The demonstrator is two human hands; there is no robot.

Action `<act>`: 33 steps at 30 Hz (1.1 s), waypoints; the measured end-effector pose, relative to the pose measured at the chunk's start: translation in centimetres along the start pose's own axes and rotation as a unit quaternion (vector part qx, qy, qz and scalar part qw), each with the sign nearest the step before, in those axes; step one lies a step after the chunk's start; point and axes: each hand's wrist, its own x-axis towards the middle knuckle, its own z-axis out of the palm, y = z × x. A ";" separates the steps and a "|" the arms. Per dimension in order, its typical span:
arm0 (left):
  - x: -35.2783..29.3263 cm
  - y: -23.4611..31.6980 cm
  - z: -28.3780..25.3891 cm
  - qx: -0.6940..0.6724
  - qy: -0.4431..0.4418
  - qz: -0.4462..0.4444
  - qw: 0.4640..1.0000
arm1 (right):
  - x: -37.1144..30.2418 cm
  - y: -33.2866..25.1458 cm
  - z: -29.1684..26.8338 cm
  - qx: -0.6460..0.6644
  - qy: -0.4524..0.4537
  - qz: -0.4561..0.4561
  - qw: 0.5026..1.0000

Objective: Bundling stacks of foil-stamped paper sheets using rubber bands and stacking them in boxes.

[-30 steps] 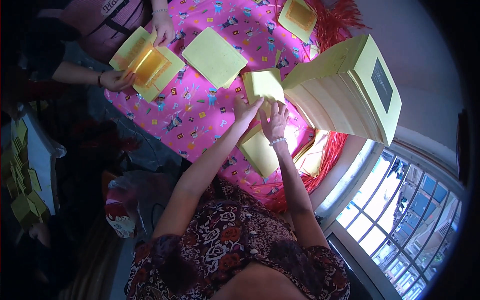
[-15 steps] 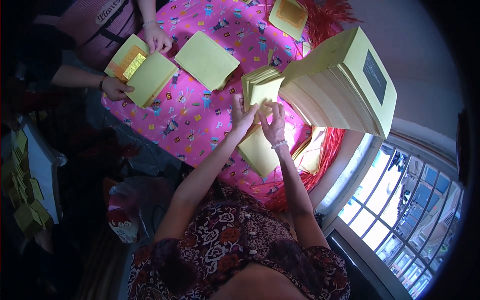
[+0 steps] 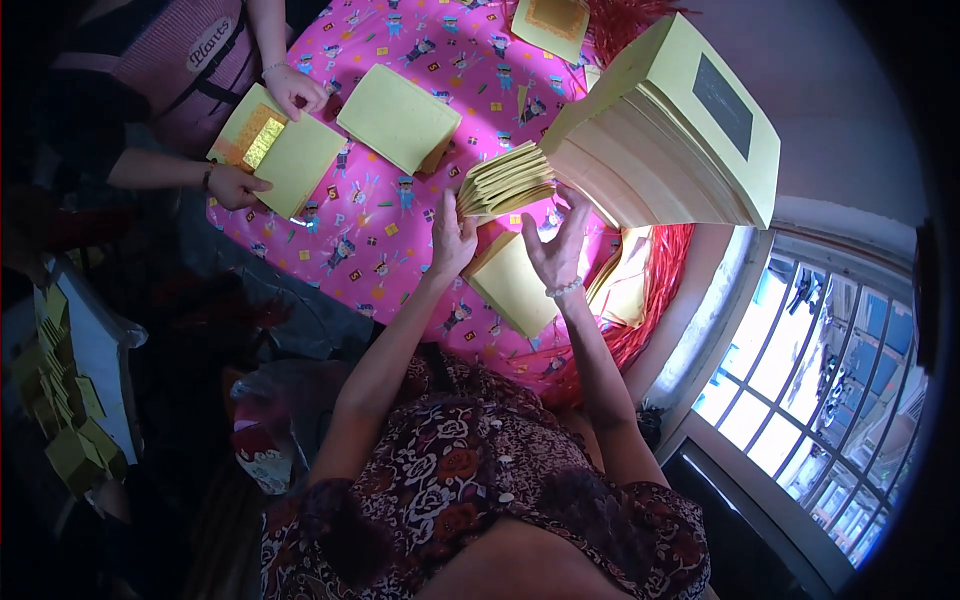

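A bundle of folded yellow papers (image 3: 507, 180) stands above the pink tablecloth, its many folded edges turned up. At its left end my left hand (image 3: 454, 236) grips it, fingers along the side. My right hand (image 3: 557, 243) is by the bundle's right end, thumb spread away and fingers reaching up beside it; whether the fingertips touch the papers is hard to tell. Below and between my hands lies a flat stack of yellow paper (image 3: 515, 285). A tall, leaning stack of yellow paper (image 3: 640, 150) with a dark printed patch rises just beyond my right hand.
Across the patterned pink tablecloth (image 3: 375, 235), another person's hands (image 3: 236, 186) hold yellow sheets with a gold square. A yellow paper stack (image 3: 400, 118) lies mid-table. Red shredded strips (image 3: 672, 275) line the right edge near a barred window (image 3: 810, 380). More folded papers (image 3: 75, 400) sit at left.
The bundle has tipped so its folded edges face up. My left hand has shifted left to its end, and my right hand has opened wider at the other side.
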 end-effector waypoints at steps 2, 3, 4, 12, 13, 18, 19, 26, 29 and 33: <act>-0.2 -0.3 0.1 0.055 0.011 0.016 0.998 | 0.4 -0.7 -0.6 -0.088 -0.026 -0.114 0.989; -0.3 -0.4 0.1 0.055 0.010 0.017 0.998 | 0.4 -0.9 -0.6 -0.084 -0.036 -0.116 0.989; -0.2 -0.2 0.2 0.051 0.006 0.019 0.998 | 0.6 -1.3 -0.8 -0.101 -0.057 -0.134 0.984; -0.1 0.2 -0.5 0.057 -0.011 0.020 0.998 | 0.8 -2.0 0.1 -0.137 -0.117 -0.197 0.964; -0.2 0.2 -0.6 0.052 -0.011 0.015 0.998 | 0.8 -2.0 0.2 -0.133 -0.105 -0.203 0.964; 0.2 0.6 -0.6 0.035 -0.027 -0.002 0.999 | -0.4 -1.7 0.3 -0.123 -0.054 -0.195 0.972; 0.5 0.8 -0.4 -0.018 -0.023 -0.033 0.999 | -0.5 -1.8 0.4 -0.130 -0.052 -0.177 0.974; 0.9 2.4 -0.1 -0.292 -0.024 -0.248 0.923 | -0.5 2.2 0.9 -0.083 -0.035 0.033 0.995; 1.1 2.4 -0.1 -0.285 -0.060 -0.302 0.908 | 0.2 5.6 0.7 0.035 -0.144 0.145 0.978; 1.4 4.2 0.3 -0.286 -0.072 -0.305 0.906 | 1.6 6.6 -0.2 0.223 -0.259 0.285 0.895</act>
